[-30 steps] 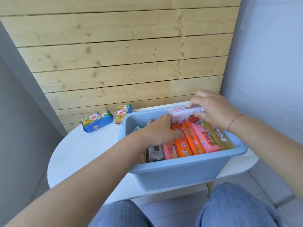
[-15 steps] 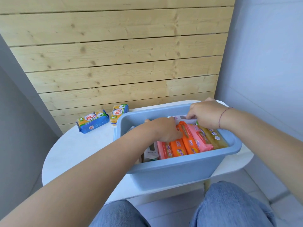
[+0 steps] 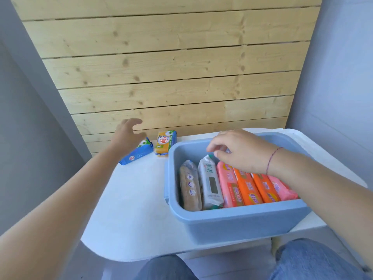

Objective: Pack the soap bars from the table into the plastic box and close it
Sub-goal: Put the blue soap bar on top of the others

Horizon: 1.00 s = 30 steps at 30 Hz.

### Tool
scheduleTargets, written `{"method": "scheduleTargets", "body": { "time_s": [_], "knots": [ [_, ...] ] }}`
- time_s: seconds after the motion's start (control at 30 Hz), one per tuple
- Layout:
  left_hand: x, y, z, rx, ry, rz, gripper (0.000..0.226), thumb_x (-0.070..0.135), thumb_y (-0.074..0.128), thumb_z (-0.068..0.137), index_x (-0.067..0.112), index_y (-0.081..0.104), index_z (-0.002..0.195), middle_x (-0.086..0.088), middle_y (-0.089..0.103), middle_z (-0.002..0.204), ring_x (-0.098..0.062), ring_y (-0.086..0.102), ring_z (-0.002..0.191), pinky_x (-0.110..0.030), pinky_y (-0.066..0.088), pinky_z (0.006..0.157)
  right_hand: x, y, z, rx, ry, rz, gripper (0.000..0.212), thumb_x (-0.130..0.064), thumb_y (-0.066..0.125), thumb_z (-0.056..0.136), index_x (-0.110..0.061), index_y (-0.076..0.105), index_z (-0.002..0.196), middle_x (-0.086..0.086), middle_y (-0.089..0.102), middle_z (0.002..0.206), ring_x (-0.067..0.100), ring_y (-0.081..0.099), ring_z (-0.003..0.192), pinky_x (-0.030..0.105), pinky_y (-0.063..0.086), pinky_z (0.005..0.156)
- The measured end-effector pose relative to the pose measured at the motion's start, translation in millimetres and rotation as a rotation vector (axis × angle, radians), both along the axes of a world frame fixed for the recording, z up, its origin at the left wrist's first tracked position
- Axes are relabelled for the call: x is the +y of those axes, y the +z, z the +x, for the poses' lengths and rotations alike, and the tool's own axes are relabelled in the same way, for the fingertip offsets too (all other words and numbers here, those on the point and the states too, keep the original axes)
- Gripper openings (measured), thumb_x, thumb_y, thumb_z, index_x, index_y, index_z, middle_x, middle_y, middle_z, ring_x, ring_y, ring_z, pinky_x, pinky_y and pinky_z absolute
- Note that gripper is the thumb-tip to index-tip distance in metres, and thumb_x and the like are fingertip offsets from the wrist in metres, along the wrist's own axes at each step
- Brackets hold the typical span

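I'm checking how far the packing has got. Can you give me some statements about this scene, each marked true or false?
1. Two soap bars lie on the table outside the box. True: a blue bar and a yellow bar.
2. The left hand grips the blue bar. False: its fingers are spread over the bar, not closed round it.
3. A lid covers the box. False: the box is open, and no lid is in view.
4. The right hand is over the box. True.
5. The brown bar stands at the right end of the row in the box. False: it is at the left end, next to a white bar.
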State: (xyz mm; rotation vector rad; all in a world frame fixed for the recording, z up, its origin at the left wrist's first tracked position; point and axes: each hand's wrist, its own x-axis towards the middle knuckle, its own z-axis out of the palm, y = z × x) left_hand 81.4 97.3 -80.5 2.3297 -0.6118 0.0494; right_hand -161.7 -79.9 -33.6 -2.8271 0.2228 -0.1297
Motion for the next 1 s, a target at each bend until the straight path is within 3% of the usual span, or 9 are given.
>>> {"method": "scheduleTargets", "body": {
  "time_s": [0.07, 0.2, 0.33, 0.57, 0.7, 0.8, 0.9, 0.93, 1.0],
  "knots": [
    [8, -26, 30, 0.029, 0.017, 0.223, 0.066, 0.025, 0.068, 0.079, 0.016, 0.04, 0.138, -0.012, 0.036, 0.147, -0.029, 0.032, 0.135, -0.042, 0.029, 0.11, 3, -6, 1, 0.029, -0.001, 0.004, 0.023, -0.019, 0.048, 0.091, -0.022, 0.067, 0.102, -0.005, 0.064, 0.109, 0.014, 0.058, 0.102, 0.035, 0.045, 0.094],
    [10, -64, 68, 0.009, -0.058, 0.585, 0.095, 0.046, 0.071, 0.072, 0.017, 0.02, 0.146, -0.009, 0.022, 0.155, -0.028, 0.015, 0.143, -0.045, 0.02, 0.112, 2, -16, 4, 0.054, -0.009, 0.02, 0.022, -0.02, 0.049, 0.091, -0.023, 0.067, 0.103, -0.007, 0.06, 0.107, 0.012, 0.057, 0.103, 0.033, 0.044, 0.093],
    [8, -86, 85, 0.051, -0.048, 0.663, 0.099, 0.051, 0.069, 0.071, 0.02, 0.015, 0.147, -0.006, 0.024, 0.153, -0.028, 0.018, 0.141, -0.045, 0.021, 0.111, -1, -19, 6, 0.049, -0.02, 0.014, 0.022, -0.022, 0.05, 0.091, -0.026, 0.067, 0.103, -0.01, 0.06, 0.104, 0.009, 0.057, 0.1, 0.031, 0.045, 0.09],
    [5, -93, 78, 0.017, 0.137, 0.474, 0.065, 0.045, 0.071, 0.066, 0.015, 0.051, 0.12, -0.011, 0.054, 0.118, -0.03, 0.051, 0.108, -0.037, 0.041, 0.082, -1, -22, 7, 0.066, -0.008, 0.047, 0.021, -0.021, 0.05, 0.091, -0.025, 0.067, 0.103, -0.015, 0.056, 0.098, -0.001, 0.057, 0.09, 0.023, 0.044, 0.085],
    [3, -64, 49, 0.055, 0.072, 0.074, 0.045, 0.037, 0.074, 0.068, 0.012, 0.059, 0.102, -0.012, 0.065, 0.097, -0.033, 0.059, 0.087, -0.039, 0.049, 0.069, 1, -20, 5, 0.076, -0.005, 0.059, 0.022, -0.018, 0.05, 0.092, -0.023, 0.067, 0.104, -0.009, 0.06, 0.104, 0.006, 0.06, 0.095, 0.025, 0.044, 0.087],
    [1, -10, 14, 0.097, -0.087, -0.182, 0.032, 0.037, 0.075, 0.068, 0.021, 0.062, 0.093, 0.005, 0.061, 0.075, -0.015, 0.058, 0.067, -0.026, 0.044, 0.053, 1, -15, 3, 0.064, -0.003, 0.082, 0.02, -0.016, 0.051, 0.091, -0.021, 0.067, 0.101, -0.005, 0.061, 0.107, 0.009, 0.061, 0.097, 0.029, 0.046, 0.092],
    [-7, 51, -32, 0.113, -0.336, -0.162, 0.029, 0.048, 0.072, 0.066, 0.031, 0.066, 0.089, 0.015, 0.06, 0.066, 0.004, 0.054, 0.054, -0.01, 0.042, 0.047, -8, 1, 2, -0.228, -0.1, 0.13, 0.018, -0.011, 0.06, 0.084, -0.017, 0.061, 0.102, -0.004, 0.057, 0.105, 0.014, 0.061, 0.095, 0.036, 0.048, 0.092],
    [-11, 67, -47, 0.151, -0.42, -0.15, 0.032, 0.05, 0.072, 0.064, 0.034, 0.068, 0.092, 0.016, 0.063, 0.068, 0.006, 0.055, 0.056, -0.008, 0.043, 0.049, -12, 7, 1, -0.354, -0.123, 0.153, 0.029, -0.012, 0.066, 0.08, -0.017, 0.056, 0.107, -0.005, 0.052, 0.109, 0.013, 0.06, 0.097, 0.03, 0.049, 0.092],
    [-22, 87, -75, 0.214, -0.536, -0.121, 0.036, 0.05, 0.076, 0.061, 0.038, 0.071, 0.095, 0.01, 0.071, 0.077, 0.005, 0.06, 0.063, -0.005, 0.045, 0.056, -18, 21, -2, -0.467, -0.059, 0.166, 0.061, -0.018, 0.075, 0.071, -0.021, 0.045, 0.124, -0.009, 0.039, 0.118, 0.008, 0.051, 0.106, 0.007, 0.039, 0.092]
  ]
}}
